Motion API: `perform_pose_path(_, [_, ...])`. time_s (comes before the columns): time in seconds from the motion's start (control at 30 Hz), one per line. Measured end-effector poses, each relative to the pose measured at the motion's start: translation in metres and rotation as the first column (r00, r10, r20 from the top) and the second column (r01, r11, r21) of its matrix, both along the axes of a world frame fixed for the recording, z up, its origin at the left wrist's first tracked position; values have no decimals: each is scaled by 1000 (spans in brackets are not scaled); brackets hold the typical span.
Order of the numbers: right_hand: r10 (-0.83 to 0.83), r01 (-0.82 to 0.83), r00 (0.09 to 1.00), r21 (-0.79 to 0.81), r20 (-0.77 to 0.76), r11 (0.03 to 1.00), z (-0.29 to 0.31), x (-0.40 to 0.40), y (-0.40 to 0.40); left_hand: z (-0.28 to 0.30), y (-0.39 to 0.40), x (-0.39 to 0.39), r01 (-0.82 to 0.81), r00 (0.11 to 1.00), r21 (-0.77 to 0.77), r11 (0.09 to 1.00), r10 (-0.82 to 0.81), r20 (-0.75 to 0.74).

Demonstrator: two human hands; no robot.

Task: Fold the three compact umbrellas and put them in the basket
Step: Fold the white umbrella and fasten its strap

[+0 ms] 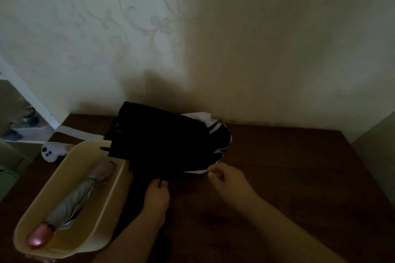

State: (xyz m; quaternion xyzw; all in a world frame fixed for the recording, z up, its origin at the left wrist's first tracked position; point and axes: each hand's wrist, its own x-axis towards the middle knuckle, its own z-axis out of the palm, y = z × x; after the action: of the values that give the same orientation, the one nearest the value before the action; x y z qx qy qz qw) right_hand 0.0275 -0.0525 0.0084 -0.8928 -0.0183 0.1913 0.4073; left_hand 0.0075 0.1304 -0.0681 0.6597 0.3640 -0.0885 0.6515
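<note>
On table (288,166): black umbrella (162,141) fabric pinched btwn both hands' fingers (159,183).

My left hand (157,195) and my right hand (227,179) are both bare, with no gloves on them. My forearms are uncovered as far as they show, right down to the lower edge of the view; no sleeve or cuff reaches into sight. I see no ring, watch or bracelet, though the light is dim and fine details on my fingers are hard to tell.
</note>
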Motion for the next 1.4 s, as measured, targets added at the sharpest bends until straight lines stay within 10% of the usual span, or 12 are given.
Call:
perform_pose_path(0.7, [-421, 369, 822, 204, 384, 907, 93, 1, -51, 151, -118, -4, 405, 822, -45, 913, -342, 455])
perform_pose_path(0.93, [-63, 383, 178, -10, 982, 924, 162, -5, -70, 152, -149, -6, 381, 786, 175, 908, -417, 456])
perform_pose_path(1.13, [-570, 572, 640, 176, 515, 801, 210, 31, -96, 170, -148, -7, 392, 607, 354, 849, -528, 594])
perform_pose_path(1.4, [-733, 557, 677, 696, -65, 453, 219, 51, -102, 186, -138, -1, 386, 494, 487, 784, -621, 608])
